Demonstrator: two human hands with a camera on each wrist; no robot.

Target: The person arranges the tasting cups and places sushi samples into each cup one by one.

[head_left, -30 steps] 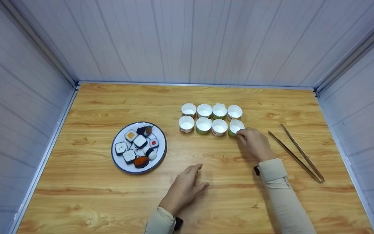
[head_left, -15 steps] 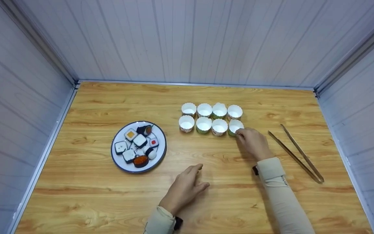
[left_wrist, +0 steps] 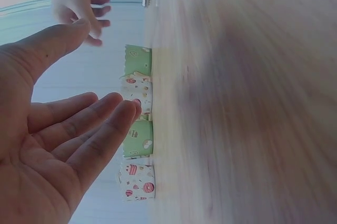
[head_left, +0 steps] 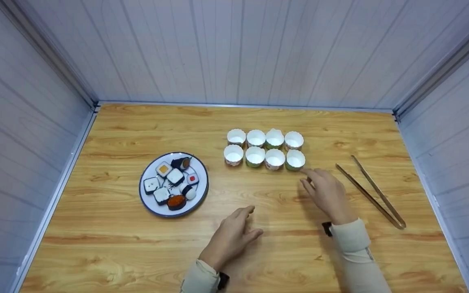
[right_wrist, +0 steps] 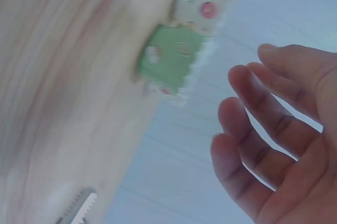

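Two rows of small paper baking cups stand close together right of the middle in the head view. The front right cup is green outside and white inside. Just in front of it is my right hand, fingers loosely bent and apart from the cup; the right wrist view shows nothing in its grasp beside the green cup. My left hand hovers over the table's near middle, fingers extended and thumb spread, holding nothing. The left wrist view has the front row side-on, including a white patterned cup.
A blue-rimmed white plate bearing several sushi pieces, among them an orange-topped one, sits at the left. Metal tongs lie spread to the right. Pale panel walls enclose the wooden table at the back and sides.
My right hand has let go of the front right cup and drawn back toward the near right. That cup shifted very slightly left. My left hand stays where it was.
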